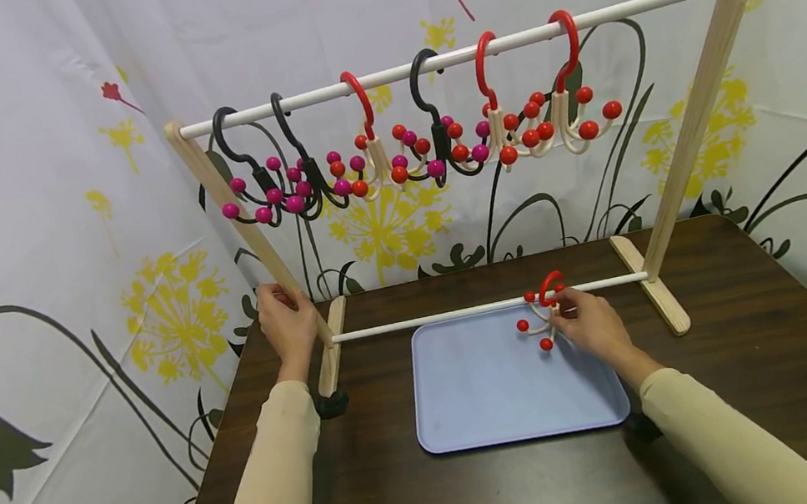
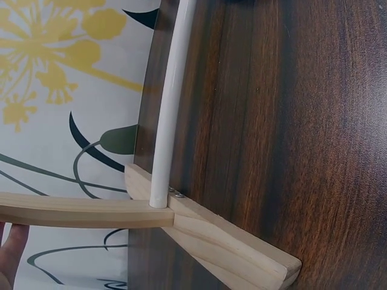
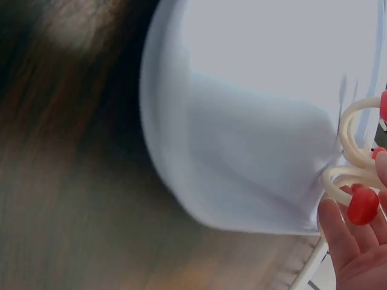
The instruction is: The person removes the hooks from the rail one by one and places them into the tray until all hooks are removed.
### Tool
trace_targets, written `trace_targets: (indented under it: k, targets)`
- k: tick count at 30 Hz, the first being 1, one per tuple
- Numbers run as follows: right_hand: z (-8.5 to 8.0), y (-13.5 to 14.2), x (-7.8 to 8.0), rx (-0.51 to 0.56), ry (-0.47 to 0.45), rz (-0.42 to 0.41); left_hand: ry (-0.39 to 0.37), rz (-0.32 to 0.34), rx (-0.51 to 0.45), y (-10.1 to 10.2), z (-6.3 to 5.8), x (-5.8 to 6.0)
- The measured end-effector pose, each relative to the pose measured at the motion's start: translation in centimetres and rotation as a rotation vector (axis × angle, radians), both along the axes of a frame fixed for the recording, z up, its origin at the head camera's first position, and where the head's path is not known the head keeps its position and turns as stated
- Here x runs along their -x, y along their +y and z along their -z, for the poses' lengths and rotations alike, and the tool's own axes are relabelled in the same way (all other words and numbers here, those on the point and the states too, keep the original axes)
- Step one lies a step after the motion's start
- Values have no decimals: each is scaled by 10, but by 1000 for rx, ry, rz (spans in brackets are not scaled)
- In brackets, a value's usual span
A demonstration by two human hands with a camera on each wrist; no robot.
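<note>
Curtain [image 1: 52,161]: the room is closed off at the back by white cloth with a yellow, dark green and red plant print; what lies beyond it is hidden.
Worktop [image 1: 757,360]: dark brown, wood-grained, with a pale sheen caught near the front; its far edge is set close to the curtain.
Rack [image 1: 698,123]: pale wood, stood upright on the worktop, its sides joined by a white rod [image 1: 458,56] above and a white bar [image 1: 449,315] below.
Rod: six hangers [image 1: 440,142] are carried in a row; the hanging is judged well along, since only one piece is seen off the rod.
Tray [image 1: 488,384]: pale blue, laid flat on the worktop, just in front of the bar.
Left grip [image 1: 287,321]: clamped on the rack's left post [image 1: 261,248], partway up; the fingers are partly hidden behind the wood.
Right grip [image 1: 594,325]: clamped by a pinch on the loose hanger [image 1: 554,312], over the tray's far right part.
Hung row: from left to right, black, black, red, black, red and red hooks [image 1: 576,46] are seen; magenta balls [image 1: 295,205] are borne by the black ones, red balls [image 1: 588,130] by the red.
Loose hanger: red-hooked, cream below, red-balled; held near the bar, judged the only one left; whether the tray is touched cannot be told.
</note>
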State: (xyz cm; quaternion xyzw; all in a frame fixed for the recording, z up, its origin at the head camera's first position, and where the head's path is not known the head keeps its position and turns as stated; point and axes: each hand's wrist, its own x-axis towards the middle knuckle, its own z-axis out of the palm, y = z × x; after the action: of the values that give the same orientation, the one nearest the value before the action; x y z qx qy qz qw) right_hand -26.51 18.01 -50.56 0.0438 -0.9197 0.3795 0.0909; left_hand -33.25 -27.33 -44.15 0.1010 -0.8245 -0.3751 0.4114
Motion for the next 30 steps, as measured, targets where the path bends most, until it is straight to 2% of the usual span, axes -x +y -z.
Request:
trace_targets:
  k: [9,13,17,20,23,27,30]
  targets:
    - [-14,12,-8,-20,15,-47,-7,23,5,0,-1,-1]
    - [-29,23,-13,-18,10,-66,-11,17,5,-1,0,0]
    - [-53,32,-19,-8,67,-56,-8,14,4,-3,0,-1]
    - [-77,35,-24,4,191,-25,-7,12,2,-4,1,-1]
    - [-105,37,-29,44,361,16,-8,9,5,-5,1,0]
    - [-147,39,-31,149,565,73,-8,15,6,-3,1,0]
    - [-177,40,-29,225,674,106,-8,27,5,-1,0,0]
